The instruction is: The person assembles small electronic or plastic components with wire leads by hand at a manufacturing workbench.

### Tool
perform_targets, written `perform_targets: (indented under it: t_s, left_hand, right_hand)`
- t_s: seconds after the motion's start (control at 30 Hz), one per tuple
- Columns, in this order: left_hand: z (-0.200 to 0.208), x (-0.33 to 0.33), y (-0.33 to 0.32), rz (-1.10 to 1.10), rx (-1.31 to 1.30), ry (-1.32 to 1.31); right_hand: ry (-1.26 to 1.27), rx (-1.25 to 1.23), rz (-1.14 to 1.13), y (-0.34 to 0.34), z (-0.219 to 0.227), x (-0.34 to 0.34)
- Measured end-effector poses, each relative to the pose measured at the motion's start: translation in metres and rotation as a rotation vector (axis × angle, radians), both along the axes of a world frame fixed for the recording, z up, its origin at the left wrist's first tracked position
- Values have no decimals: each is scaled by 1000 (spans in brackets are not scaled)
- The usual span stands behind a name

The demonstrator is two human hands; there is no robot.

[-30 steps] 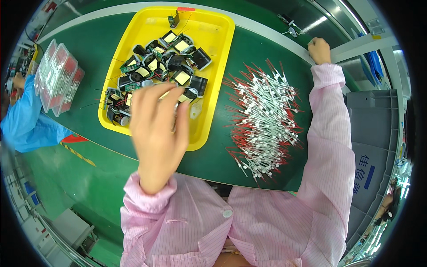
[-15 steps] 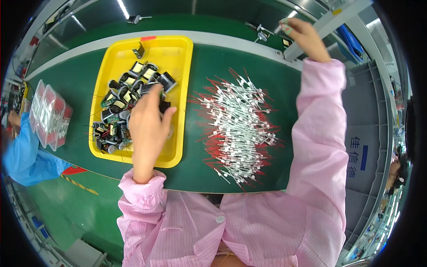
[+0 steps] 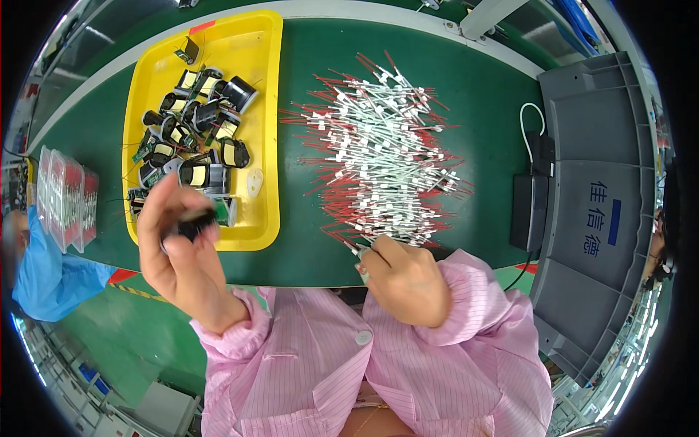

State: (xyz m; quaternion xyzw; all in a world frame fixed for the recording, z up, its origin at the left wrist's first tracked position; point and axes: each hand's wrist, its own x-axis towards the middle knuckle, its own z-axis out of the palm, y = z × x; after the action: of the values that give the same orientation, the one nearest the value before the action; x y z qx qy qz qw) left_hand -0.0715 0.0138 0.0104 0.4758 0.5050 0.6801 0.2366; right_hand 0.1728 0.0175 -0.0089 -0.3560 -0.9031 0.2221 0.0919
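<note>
The person's left hand [image 3: 178,268] is up, palm turned inward, fingers and thumb closed in a grip, blurred at the tips; the right hand [image 3: 409,282] is knuckles up, fingers bent and bunched; both elbows are bent, right forearm [image 3: 466,302] angled inward.

A pale pink jacket [image 3: 451,379] with thin darker stripes has long sleeves [image 3: 484,291]. One round white button [image 3: 363,337] shows at its front.

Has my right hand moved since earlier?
Yes: your right hand came from the far edge of the green table to its near edge, by the wires.
</note>
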Motion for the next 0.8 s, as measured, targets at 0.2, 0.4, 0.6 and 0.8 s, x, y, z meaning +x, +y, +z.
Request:
perform_targets:
  t_s: [0.2, 0.4, 0.6, 0.8]
  left_hand:
    - [-20, 23, -36, -139, -141, -426]
    - [-19, 30, -33, -36, -208, -840]
    - [-23, 58, -41, -432, -640, -221]
    - [-55, 101, -37, -1125, -540, 441]
  right_hand:
    - [-24, 114, -128, -5, -29, -21]
    - [186, 108, -108, 22, -32, -18]
    - [486, -344, -305, 56, -2, 13]
    - [580, -502, -413, 54, -4, 47]
